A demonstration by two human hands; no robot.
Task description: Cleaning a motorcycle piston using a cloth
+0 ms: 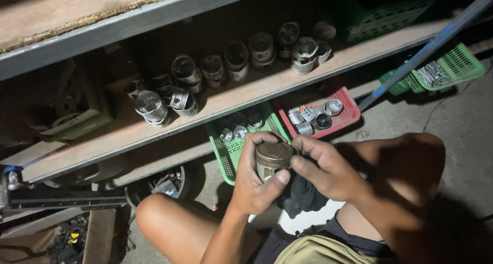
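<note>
**Piston held in both hands in front of the parts shelf**

The person crouches on the concrete floor, knees in the near field. The left hand wraps around a metal piston, fingers curled behind its skirt and thumb pressed on the near side; the grip is closed firmly on the part. The right hand meets it from the right, fingertips pinched together at the piston's crown edge, touching the rim. The piston sits upright, its dull brown crown facing the camera, at centre frame just above the knees.

A dark cloth hangs below the hands, over a white patch that cannot be identified.

Far side: a wooden shelf carries a row of similar pistons, some upright, some tipped, running from left to upper right. Under the shelf, a green basket holds several small round parts; just right of it a red basket holds more pistons. Farther right, a second green basket contains slim metal pieces. A blue bar slants across the right.
</note>
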